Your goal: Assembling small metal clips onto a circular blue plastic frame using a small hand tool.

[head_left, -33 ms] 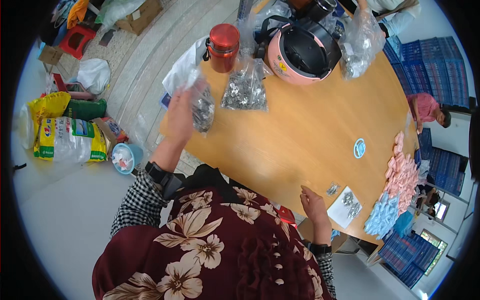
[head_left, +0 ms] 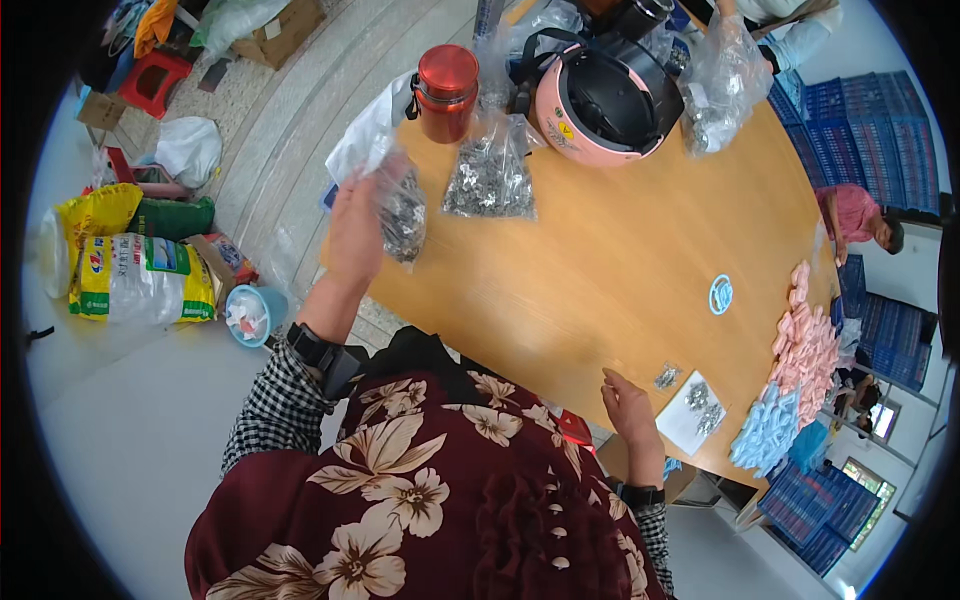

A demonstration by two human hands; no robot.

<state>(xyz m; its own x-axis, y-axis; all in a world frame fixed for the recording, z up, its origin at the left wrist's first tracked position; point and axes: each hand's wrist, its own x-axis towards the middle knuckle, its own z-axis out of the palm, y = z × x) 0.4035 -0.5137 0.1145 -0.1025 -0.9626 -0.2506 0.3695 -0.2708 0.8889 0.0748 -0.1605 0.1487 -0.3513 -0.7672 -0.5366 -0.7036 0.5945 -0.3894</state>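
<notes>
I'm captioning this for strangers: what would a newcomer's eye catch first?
Probably the pink helmet, far across the table, beside a red canister. Next, the heaped pink pieces and pale-blue pieces at right. Then the left hand, at a bag of grey pieces at left.

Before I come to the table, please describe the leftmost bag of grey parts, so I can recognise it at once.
On the wooden table, find the red canister near the top of the picture. Below it, slightly left, is a clear bag of grey parts. Unlike the similar bag to its right, it has the left hand at its side.
</notes>
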